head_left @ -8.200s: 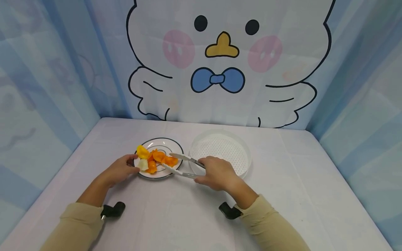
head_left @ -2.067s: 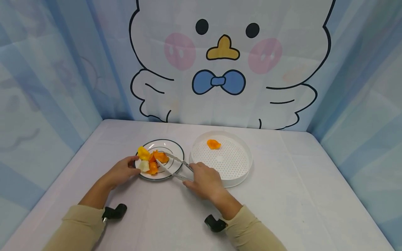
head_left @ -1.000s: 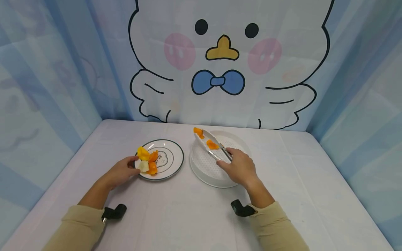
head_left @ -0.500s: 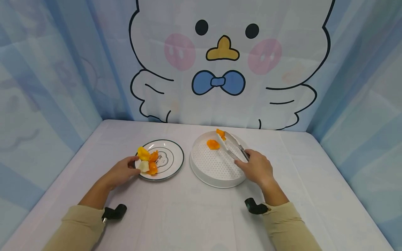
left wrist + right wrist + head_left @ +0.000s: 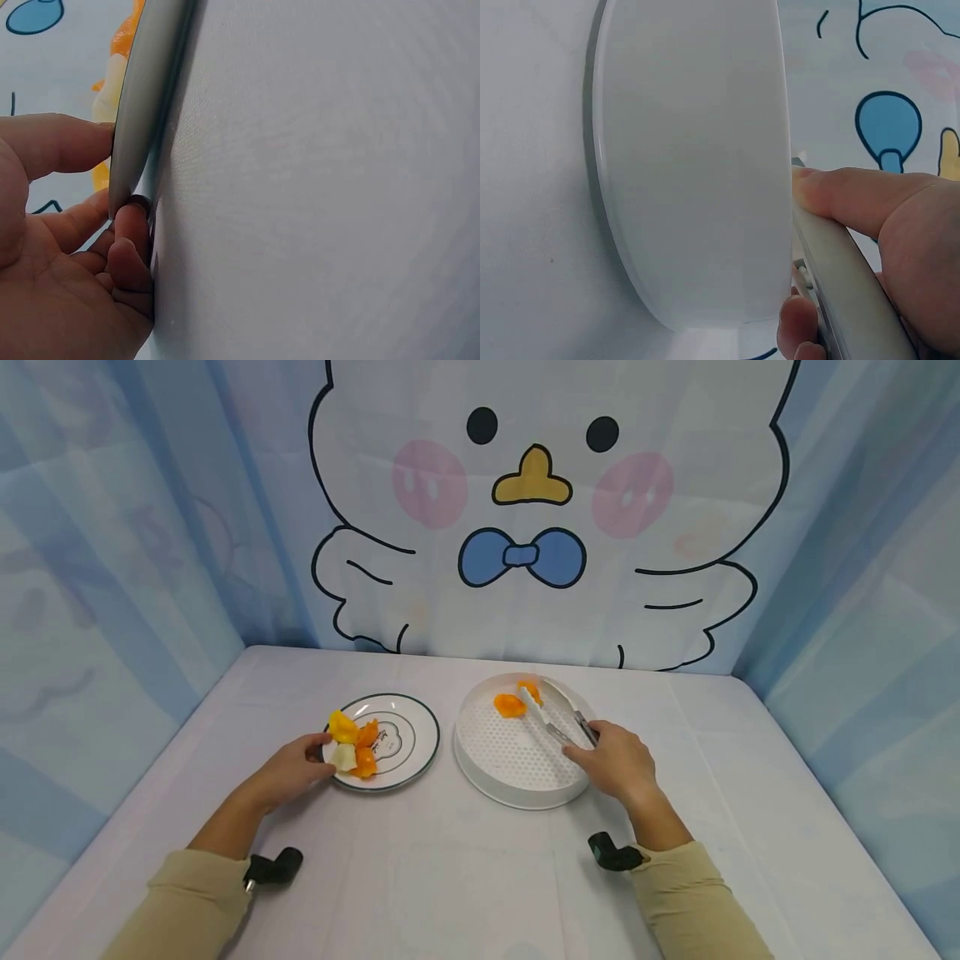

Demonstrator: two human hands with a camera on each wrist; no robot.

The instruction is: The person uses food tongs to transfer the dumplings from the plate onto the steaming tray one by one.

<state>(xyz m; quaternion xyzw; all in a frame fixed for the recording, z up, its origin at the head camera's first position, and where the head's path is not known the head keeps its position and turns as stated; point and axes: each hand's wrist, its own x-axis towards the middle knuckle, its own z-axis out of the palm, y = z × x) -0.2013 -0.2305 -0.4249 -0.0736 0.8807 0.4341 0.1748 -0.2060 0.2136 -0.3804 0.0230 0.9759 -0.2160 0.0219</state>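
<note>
My left hand (image 5: 288,768) pinches the near-left rim of a white plate with a dark edge line (image 5: 408,747); in the left wrist view the thumb is on top and fingers lie under the plate's rim (image 5: 150,90). On its left side lie orange food pieces (image 5: 365,762), a yellow piece (image 5: 342,726) and a pale piece (image 5: 343,757). My right hand (image 5: 621,766) grips metal tongs (image 5: 553,732) with pale tips, arms apart. Their tips are at an orange piece (image 5: 531,687) in a round white tray with a perforated floor (image 5: 495,756). Another orange piece (image 5: 509,706) lies beside it.
A white cloth covers the table (image 5: 450,877). Behind it hangs a curtain (image 5: 675,485) printed with a cartoon bird, and blue curtains flank both sides. The tray's wall (image 5: 690,180) fills much of the right wrist view. Black wrist mounts sit on both sleeves.
The tongs took an orange piece off the plate and carried it right to the tray, where it has lowered toward the floor beside the first piece. My left hand keeps its hold on the plate.
</note>
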